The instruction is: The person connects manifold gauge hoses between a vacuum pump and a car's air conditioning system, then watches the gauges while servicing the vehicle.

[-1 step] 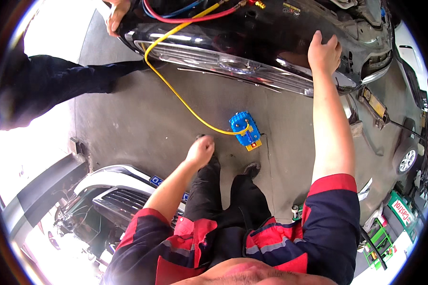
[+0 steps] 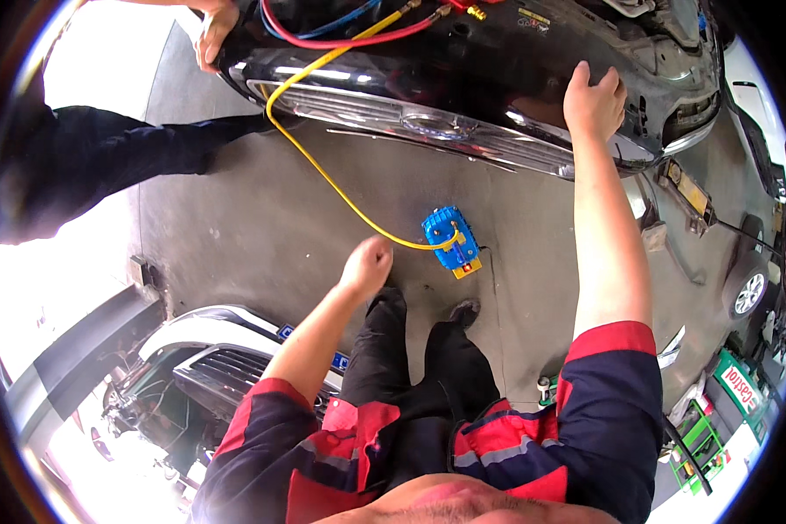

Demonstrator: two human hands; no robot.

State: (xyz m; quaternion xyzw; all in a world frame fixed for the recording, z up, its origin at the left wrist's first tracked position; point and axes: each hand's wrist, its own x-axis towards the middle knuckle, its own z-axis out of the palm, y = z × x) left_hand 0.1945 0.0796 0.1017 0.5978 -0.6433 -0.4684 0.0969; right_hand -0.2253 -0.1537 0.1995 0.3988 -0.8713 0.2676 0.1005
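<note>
My right hand (image 2: 596, 100) rests on the black front panel of a car (image 2: 533, 79), fingers apart. My left hand (image 2: 367, 262) is closed in a loose fist, with nothing visible in it, below the yellow hose (image 2: 325, 173). This hose runs from the car's top down to a blue-and-yellow pump (image 2: 450, 237) on the floor. Red (image 2: 341, 42) and blue hoses lie across the car, with brass fittings near the top edge. The car's chrome grille (image 2: 349, 109) faces me.
Another person's hand (image 2: 211, 35) grips the car's left corner, their dark-trousered leg (image 2: 122, 153) at the left. A floor jack (image 2: 686, 196) and wheel (image 2: 747, 288) lie at right. A second car's front (image 2: 183, 341) is at lower left, beside a grey ramp-like edge (image 2: 70, 375).
My left hand is slightly higher on the floor backdrop, still closed. The other person's arm shows a little more at the top left. My right hand has barely moved.
</note>
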